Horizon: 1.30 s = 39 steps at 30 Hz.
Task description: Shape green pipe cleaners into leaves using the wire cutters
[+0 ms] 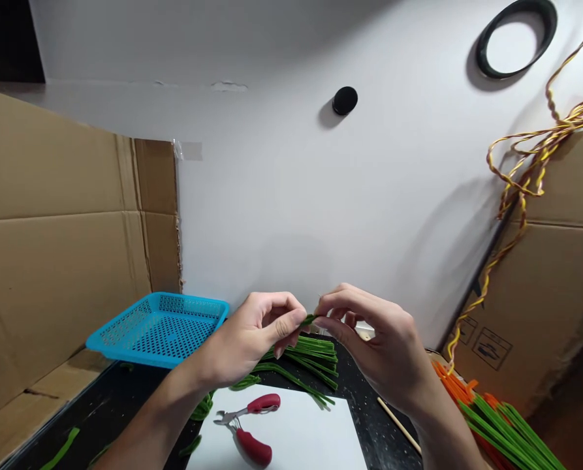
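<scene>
Between my two hands, above the table, is a short twisted piece of green pipe cleaner (309,320). My left hand (266,329) pinches its left end between thumb and fingers. At the other end, the thumb and forefinger of my right hand (369,329) are closed on it. Below lies a bundle of green pipe cleaners (315,356), partly behind my left hand. Red-handled nippers (249,424) rest with handles apart on a white sheet (315,437). Coiled green pieces (203,408) sit by my left forearm.
A blue perforated basket (161,333) stands at the left, beside cardboard (61,196). To the right lie a wooden stick (399,427) and orange and green pipe cleaners (509,424). Yellow-brown twisted wire (531,163) hangs near the right-hand cardboard. A white wall rises behind.
</scene>
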{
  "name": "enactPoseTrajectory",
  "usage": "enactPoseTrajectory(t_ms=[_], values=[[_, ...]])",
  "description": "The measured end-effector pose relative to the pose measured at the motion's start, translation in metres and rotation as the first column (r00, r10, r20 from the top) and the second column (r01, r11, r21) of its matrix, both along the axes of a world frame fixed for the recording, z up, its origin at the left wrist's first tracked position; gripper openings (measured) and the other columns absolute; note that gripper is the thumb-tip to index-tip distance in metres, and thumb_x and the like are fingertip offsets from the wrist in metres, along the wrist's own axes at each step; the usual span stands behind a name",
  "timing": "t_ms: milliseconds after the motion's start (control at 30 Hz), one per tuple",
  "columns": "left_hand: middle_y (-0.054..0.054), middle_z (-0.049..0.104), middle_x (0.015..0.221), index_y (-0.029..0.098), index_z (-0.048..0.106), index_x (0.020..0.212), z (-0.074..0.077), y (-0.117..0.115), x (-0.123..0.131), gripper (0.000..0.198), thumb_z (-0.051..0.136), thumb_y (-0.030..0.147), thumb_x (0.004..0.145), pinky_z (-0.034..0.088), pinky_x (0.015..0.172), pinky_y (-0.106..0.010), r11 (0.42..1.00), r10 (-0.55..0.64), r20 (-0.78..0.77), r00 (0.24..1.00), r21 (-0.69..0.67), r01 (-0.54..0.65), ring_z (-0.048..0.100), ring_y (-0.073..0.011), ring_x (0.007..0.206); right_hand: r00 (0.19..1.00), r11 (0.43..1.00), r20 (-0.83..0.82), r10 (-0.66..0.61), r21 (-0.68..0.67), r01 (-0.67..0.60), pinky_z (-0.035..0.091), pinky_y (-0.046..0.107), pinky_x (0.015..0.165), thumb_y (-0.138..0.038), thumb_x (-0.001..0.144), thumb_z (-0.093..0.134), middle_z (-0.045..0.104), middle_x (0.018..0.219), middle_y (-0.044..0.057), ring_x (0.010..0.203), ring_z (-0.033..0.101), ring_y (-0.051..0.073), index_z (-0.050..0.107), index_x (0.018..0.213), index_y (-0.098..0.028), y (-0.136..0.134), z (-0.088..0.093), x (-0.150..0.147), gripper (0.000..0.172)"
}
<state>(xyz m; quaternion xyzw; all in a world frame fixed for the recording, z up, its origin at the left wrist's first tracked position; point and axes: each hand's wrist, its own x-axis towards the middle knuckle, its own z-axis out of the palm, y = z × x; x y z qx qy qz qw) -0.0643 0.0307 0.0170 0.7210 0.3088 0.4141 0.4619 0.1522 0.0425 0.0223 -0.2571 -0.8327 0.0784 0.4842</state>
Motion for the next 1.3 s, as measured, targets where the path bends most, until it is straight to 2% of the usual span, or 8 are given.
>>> enactPoseTrajectory(t_ms=[200,333,500,733,967,1133,1200,1300], values=[[0.003,0.053,0.074,0.018,0.067,0.092,0.001,-0.009,0.001,0.033,0.059,0.048,0.105,0.039,0.066,-0.027,0.981,0.143,-0.038,0.989,0.137,-0.137,0.049,-0.0128,0.070,0.989,0.993,-0.134,0.067,-0.087,-0.079,0.050,0.025,0.055,-0.023,0.095,0.072,0.067,0.076,0.001,0.064,0.059,0.012,0.071,0.084,-0.022,0.004,-0.002,-0.005,0.011],[0.001,0.062,0.080,0.019,0.070,0.094,0.001,-0.012,0.002,0.031,0.058,0.046,0.105,0.042,0.068,-0.029,0.959,0.212,-0.070,0.975,0.208,-0.194,0.051,-0.0139,0.073,0.984,0.987,-0.156,0.082,-0.127,-0.102,0.050,0.026,0.056,-0.026,0.095,0.074,0.066,0.075,0.001,0.063,0.059,0.012,0.072,0.082,-0.021,0.007,-0.004,-0.004,0.014],[-0.002,0.069,0.087,0.020,0.073,0.095,0.002,-0.013,0.004,0.030,0.058,0.044,0.106,0.044,0.073,-0.031,0.938,0.258,-0.077,0.963,0.258,-0.231,0.059,-0.0170,0.082,0.986,0.986,-0.148,0.074,-0.137,-0.095,0.050,0.026,0.056,-0.027,0.095,0.074,0.066,0.076,0.001,0.065,0.059,0.012,0.072,0.084,-0.021,0.005,-0.004,-0.004,0.013],[0.002,0.065,0.085,0.022,0.072,0.096,0.001,-0.013,0.005,0.023,0.062,0.041,0.104,0.044,0.071,-0.028,0.915,0.264,-0.040,0.964,0.328,-0.237,0.057,-0.0135,0.078,0.977,0.975,-0.204,0.060,-0.196,-0.101,0.047,0.027,0.057,-0.028,0.092,0.077,0.066,0.077,0.001,0.067,0.059,0.013,0.072,0.084,-0.021,0.003,-0.006,-0.005,0.012],[0.003,0.063,0.087,0.023,0.069,0.098,-0.003,-0.013,0.008,0.011,0.061,0.028,0.104,0.044,0.071,-0.028,0.830,0.351,-0.013,0.936,0.466,-0.305,0.055,-0.0129,0.079,0.949,0.930,-0.309,0.063,-0.326,-0.168,0.040,0.027,0.052,-0.031,0.088,0.082,0.062,0.074,0.001,0.060,0.051,0.011,0.072,0.082,-0.020,0.004,-0.007,-0.010,0.016],[0.002,0.064,0.086,0.023,0.069,0.098,-0.005,-0.011,0.010,0.013,0.062,0.031,0.104,0.047,0.070,-0.028,0.821,0.376,0.066,0.924,0.438,-0.366,0.057,-0.0135,0.079,0.904,0.892,-0.418,0.085,-0.373,-0.256,0.035,0.024,0.048,-0.029,0.085,0.085,0.055,0.064,-0.003,0.055,0.045,0.009,0.072,0.082,-0.020,0.003,-0.007,-0.022,0.016],[0.002,0.064,0.082,0.023,0.070,0.096,-0.006,-0.010,0.009,0.012,0.064,0.031,0.102,0.047,0.068,-0.028,0.818,0.383,0.082,0.920,0.432,-0.379,0.057,-0.0133,0.076,0.908,0.909,-0.412,0.075,-0.347,-0.232,0.036,0.024,0.049,-0.028,0.085,0.084,0.057,0.067,-0.003,0.055,0.046,0.009,0.072,0.081,-0.020,0.001,-0.008,-0.024,0.015],[0.003,0.061,0.074,0.022,0.071,0.090,-0.007,-0.009,0.007,0.011,0.068,0.029,0.099,0.043,0.061,-0.026,0.777,0.425,0.095,0.900,0.473,-0.416,0.053,-0.0115,0.068,0.938,0.946,-0.346,0.034,-0.290,-0.141,0.039,0.025,0.051,-0.027,0.087,0.081,0.059,0.070,-0.002,0.058,0.049,0.010,0.072,0.079,-0.019,-0.001,-0.008,-0.025,0.015]])
